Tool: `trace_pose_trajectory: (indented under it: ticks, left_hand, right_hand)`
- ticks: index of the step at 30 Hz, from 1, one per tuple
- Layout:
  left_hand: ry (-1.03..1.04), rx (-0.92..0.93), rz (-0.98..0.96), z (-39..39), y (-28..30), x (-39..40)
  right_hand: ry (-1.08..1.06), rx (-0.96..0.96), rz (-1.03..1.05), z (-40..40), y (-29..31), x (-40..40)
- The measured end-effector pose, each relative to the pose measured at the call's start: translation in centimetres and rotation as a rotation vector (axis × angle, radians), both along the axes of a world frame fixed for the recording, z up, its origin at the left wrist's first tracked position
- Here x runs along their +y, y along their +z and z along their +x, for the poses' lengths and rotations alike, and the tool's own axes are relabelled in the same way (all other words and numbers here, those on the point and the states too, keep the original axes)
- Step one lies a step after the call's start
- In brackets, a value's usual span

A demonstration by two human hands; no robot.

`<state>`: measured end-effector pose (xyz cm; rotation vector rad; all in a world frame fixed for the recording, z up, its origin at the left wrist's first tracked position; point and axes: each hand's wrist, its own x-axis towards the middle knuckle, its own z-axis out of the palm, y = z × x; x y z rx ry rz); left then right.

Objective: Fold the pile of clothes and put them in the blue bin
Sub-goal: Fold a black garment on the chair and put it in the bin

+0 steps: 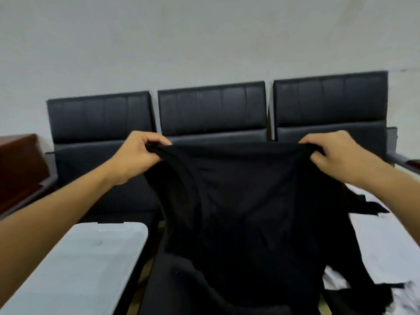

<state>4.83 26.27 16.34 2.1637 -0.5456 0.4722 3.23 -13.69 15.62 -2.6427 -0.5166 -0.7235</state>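
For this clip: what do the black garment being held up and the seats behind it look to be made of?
Black garment: looks like soft matte knit fabric; it drapes limply and bunches where the left hand and right hand pinch its top edge. The exact fibre cannot be told.

Seats: dark leather or leather-look upholstery, judging by the faint sheen and stitched vertical panels; real or synthetic is unclear.

The garment (245, 201) is plain black, without any pattern. The far sofa (211, 110) is black with stitched panels against a grey-white wall (204, 37). The near-left lid (79, 264) is pale blue-grey, and the left cabinet (20, 164) is reddish brown.
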Motion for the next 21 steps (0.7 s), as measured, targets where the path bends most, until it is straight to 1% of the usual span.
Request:
trace_pose_trajectory:
  ticks: [2,4,6,7,8,9,10,11,12,13,16,18,21]
  left_hand:
    - [0.035,-0.082,-0.043,-1.9,2.9,0.6]
    - [0.08,-0.124,-0.02,-3.7,5.1,1.1]
    - [0.147,-0.184,-0.045,-4.9,6.7,1.6]
    - [0.184,-0.21,-0.078,-5.5,7.3,1.9]
    - [0.227,-0.227,-0.074,-5.9,7.7,2.3]
    - [0.256,-0.22,0.005,-6.4,7.8,2.6]
    - [0.281,-0.196,0.138,-6.8,7.7,3.0]
    - [0.309,-0.181,0.241,-7.0,7.5,3.5]
    - [0.334,-0.166,0.252,-7.5,7.4,4.0]
    - [0.341,-0.163,0.213,-7.9,7.4,4.4]
    - [0.352,-0.186,0.135,-9.2,7.6,4.8]
    - [0.302,-0.155,0.09,-10.2,7.5,5.1]
    - [0.203,-0.06,0.094,-11.8,7.3,6.2]
  right_hand:
    - [0.005,-0.014,0.031,-0.8,3.3,0.1]
    - [0.031,-0.042,0.058,-1.6,5.6,0.4]
    - [0.024,-0.08,0.059,-2.5,7.1,0.4]
    - [-0.006,-0.087,0.022,-2.9,7.7,0.2]
    - [-0.052,-0.085,-0.063,-3.0,7.9,-0.2]
    - [-0.095,-0.08,-0.188,-3.2,8.0,-0.5]
    - [-0.108,-0.07,-0.292,-3.4,8.0,-0.8]
    - [-0.088,-0.046,-0.336,-3.5,7.9,-1.1]
    - [-0.041,-0.019,-0.317,-3.7,7.8,-1.4]
    - [0.005,-0.001,-0.265,-3.8,7.7,-1.7]
    - [0.069,-0.105,-0.04,-4.2,7.1,-2.1]
    - [0.069,-0.149,0.074,-4.4,6.9,-1.8]
    - [0.119,-0.033,0.125,-4.6,6.7,-1.7]
